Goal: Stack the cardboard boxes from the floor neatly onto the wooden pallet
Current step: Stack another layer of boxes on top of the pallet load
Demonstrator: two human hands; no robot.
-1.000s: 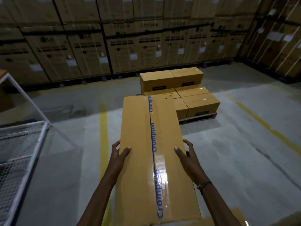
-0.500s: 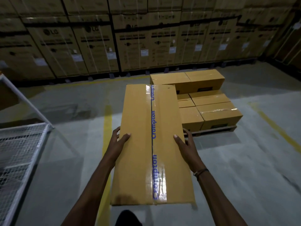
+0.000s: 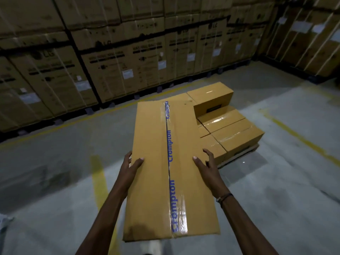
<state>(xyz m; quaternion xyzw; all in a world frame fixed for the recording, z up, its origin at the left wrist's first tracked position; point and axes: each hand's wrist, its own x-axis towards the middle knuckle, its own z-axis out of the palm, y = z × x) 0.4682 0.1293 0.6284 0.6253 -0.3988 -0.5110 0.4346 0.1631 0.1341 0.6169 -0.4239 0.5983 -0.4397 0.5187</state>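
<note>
We hold a long cardboard box point(image 3: 165, 172) level in front of us, left hand point(image 3: 129, 167) on its left edge, right hand point(image 3: 207, 166) on its right edge, thumbs on top. Blue-printed tape point(image 3: 170, 162) runs down its lid. Beyond it, to the right, boxes on the wooden pallet point(image 3: 239, 155) sit stacked point(image 3: 230, 129). Large cartons point(image 3: 128, 57) line the far wall.

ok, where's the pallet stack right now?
In the head view, the pallet stack sits on the floor right of centre, just beyond the carried box, whose far right edge overlaps it.
</note>
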